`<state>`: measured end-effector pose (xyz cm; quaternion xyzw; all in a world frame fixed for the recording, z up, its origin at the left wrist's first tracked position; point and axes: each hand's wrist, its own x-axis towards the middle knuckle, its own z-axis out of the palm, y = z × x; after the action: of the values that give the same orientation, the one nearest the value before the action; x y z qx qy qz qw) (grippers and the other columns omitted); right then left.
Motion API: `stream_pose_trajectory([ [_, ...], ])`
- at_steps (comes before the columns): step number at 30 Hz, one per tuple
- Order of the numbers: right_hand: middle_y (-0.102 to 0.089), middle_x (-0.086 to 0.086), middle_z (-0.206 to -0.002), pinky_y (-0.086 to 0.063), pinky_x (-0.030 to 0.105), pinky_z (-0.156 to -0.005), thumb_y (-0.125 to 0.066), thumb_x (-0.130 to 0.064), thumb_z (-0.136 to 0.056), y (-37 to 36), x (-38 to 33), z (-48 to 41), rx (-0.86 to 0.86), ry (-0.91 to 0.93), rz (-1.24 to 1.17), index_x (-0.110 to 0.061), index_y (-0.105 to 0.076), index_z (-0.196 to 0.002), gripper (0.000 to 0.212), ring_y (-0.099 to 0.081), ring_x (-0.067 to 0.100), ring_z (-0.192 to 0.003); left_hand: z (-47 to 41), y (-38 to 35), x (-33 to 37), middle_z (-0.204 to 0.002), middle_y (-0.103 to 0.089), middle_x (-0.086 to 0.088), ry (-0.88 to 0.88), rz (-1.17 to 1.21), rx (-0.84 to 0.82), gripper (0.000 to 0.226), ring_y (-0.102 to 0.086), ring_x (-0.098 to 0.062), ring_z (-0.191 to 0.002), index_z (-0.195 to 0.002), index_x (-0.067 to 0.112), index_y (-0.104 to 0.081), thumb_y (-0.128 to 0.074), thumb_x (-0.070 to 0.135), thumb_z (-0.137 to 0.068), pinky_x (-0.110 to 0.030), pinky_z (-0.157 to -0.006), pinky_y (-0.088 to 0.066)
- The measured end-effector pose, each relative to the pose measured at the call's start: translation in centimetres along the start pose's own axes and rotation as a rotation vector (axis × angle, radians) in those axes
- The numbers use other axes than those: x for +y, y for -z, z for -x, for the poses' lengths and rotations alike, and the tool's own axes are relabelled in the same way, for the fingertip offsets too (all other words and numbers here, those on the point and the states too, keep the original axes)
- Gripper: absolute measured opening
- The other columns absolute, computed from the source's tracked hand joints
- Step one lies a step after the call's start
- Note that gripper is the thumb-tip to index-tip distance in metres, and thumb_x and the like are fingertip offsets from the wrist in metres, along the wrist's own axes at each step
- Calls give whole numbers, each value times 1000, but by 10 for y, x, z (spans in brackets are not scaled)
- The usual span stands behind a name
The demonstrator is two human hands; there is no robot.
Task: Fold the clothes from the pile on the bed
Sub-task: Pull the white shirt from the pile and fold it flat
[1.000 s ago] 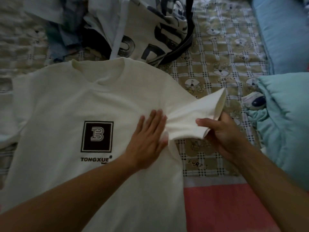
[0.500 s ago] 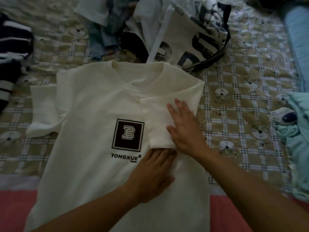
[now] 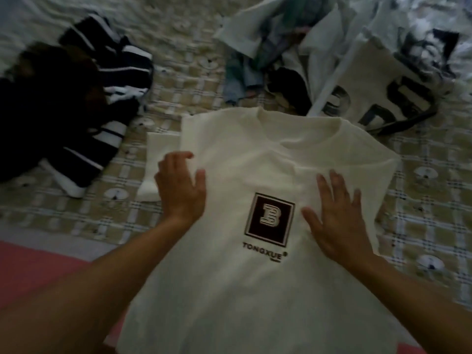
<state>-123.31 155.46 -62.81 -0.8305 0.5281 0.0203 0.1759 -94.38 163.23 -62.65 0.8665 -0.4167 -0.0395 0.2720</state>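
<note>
The 3 o'clock sleeve [image 3: 370, 177] of the white T-shirt [image 3: 255, 290] is now lying folded across the chest. The shirt is sitting flat on the bed [image 3: 199, 80], collar at 12 o'clock, and the right hand [image 3: 337, 218] is pressing it, fingers spread. The left hand [image 3: 180, 187] is moving out to the 9 o'clock sleeve [image 3: 153, 164], fingers curling on it (can't tell if pinching yet), so sleeve 2 is probably coming next. The print is reading TONGXUE under a square B logo [image 3: 270, 218].

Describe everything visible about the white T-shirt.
The white T-shirt, a soft-looking knit, is round-necked with a dark square logo above TONGXUE lettering. It lies front-up on the bedsheet. The image-right sleeve is folded in over the chest; the other lies spread. The right hand presses flat on the fold; the left hand rests at the opposite shoulder, fingers bent.
</note>
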Motion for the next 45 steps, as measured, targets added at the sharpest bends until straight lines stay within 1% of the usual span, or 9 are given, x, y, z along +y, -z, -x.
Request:
stream_pose_trajectory([
  [6,2,2,-164,2,41,-122,-41,-46,-98,-19,-107,-40,-62,183,-202,-23,-6,-155,71,5,15,-150,-57,22,-79,-152,-31,-15,639,30,-138,79,-32,-33,-139,-146,9,-33,-65,48,-85,-42,-112,-30],
  [10,7,0,-164,1,43,-122,-37,-46,-100,-40,-166,-68,-116,228,-199,-25,-3,-155,68,9,16,-150,-76,19,-84,-119,-63,-4,657,325,-229,65,-62,-21,-101,-125,10,-57,-81,41,-74,-31,-84,-50],
  [14,14,2,-163,6,46,-121,-29,-49,-100,-59,-192,-86,-158,185,-117,-25,3,-155,68,14,20,-149,-86,26,-91,-108,-70,-10,570,392,-344,29,-67,-24,-88,-112,13,-66,-71,27,-86,-37,-81,-56],
  [21,23,2,-161,12,50,-119,-13,-64,-96,-73,-201,-79,-27,136,-7,-25,11,-154,74,25,19,-147,-86,65,-113,-117,-61,-12,162,255,-135,33,-56,-31,-109,-127,10,-52,-54,23,-97,-33,-87,-43],
  [26,29,2,-159,12,55,-116,-17,-67,-94,-75,-203,-85,-199,90,82,-23,16,-153,81,30,23,-144,-74,62,-96,-135,-54,-14,203,235,-191,47,-50,-31,-124,-144,13,-41,-49,26,-99,-42,-106,-41],
  [33,2,0,-164,-2,39,-121,-39,-53,-98,-35,-180,-57,-85,-8,-439,-25,0,-155,75,3,14,-150,-63,84,9,-117,-60,4,-161,404,-183,42,-56,7,-82,-143,16,-44,-47,12,-101,0,-76,-42],
  [38,-44,-2,-146,-41,42,-108,-39,-47,-100,-16,-136,-23,57,-316,-975,-38,-23,-150,54,-48,14,-129,-24,51,40,-139,-55,4,-343,341,-522,51,-68,-8,-91,-149,31,-32,-41,43,-100,-40,-84,-56],
  [41,-51,-6,-131,-51,49,-95,-42,-38,-99,-16,-111,-11,205,-367,-905,-38,-30,-145,47,-57,15,-114,0,15,23,-159,-27,0,-463,-5,-636,57,-27,-18,-144,-154,25,-22,-38,40,-102,-43,-115,-31],
  [45,-31,-8,-153,-29,38,-117,-44,-34,-98,-20,-104,0,238,-57,-664,-27,-26,-151,57,-27,7,-142,15,-20,-10,-162,21,-1,-606,-317,-704,73,25,-22,-148,-155,24,11,-18,58,-97,-47,-123,2],
])
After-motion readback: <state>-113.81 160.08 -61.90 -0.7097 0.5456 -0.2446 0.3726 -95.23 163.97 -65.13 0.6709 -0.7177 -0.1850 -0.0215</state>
